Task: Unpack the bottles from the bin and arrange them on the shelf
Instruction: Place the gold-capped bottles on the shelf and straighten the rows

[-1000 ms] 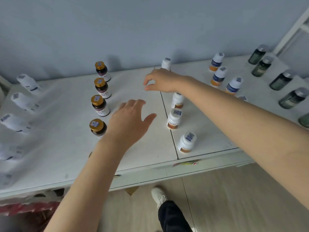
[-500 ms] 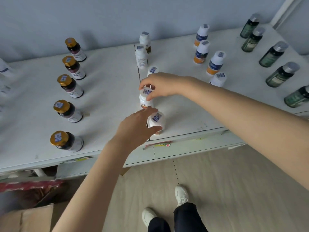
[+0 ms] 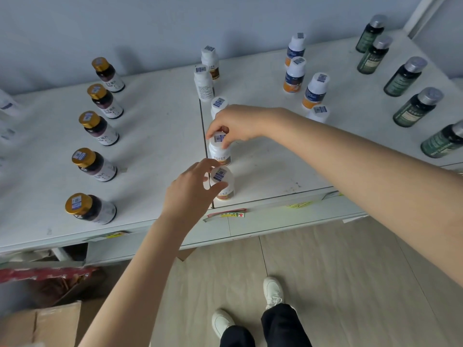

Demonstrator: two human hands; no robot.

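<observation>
Bottles stood in rows on the white shelf, which ran along a pale wall. Near its front edge, just right of a seam between two panels, the left hand reached in from below. Its fingers and thumb were curled around the cap of the front white bottle, which stood upright on the shelf. Just behind it, the right hand came in from the right, and its fingers pinched the cap of the second white bottle, also upright on the surface. The two bottles were close together, but whether they touched could not be told. Three more white bottles continued the same line towards the wall. To the left, five dark bottles with gold caps formed a column, well apart from the hands. To the right stood a group of white bottles with blue and orange labels, and beyond them dark green bottles with silver caps. Below the shelf, a cardboard box sat at the lower left on the pale floor, and the person's white shoes showed near the bottom.
</observation>
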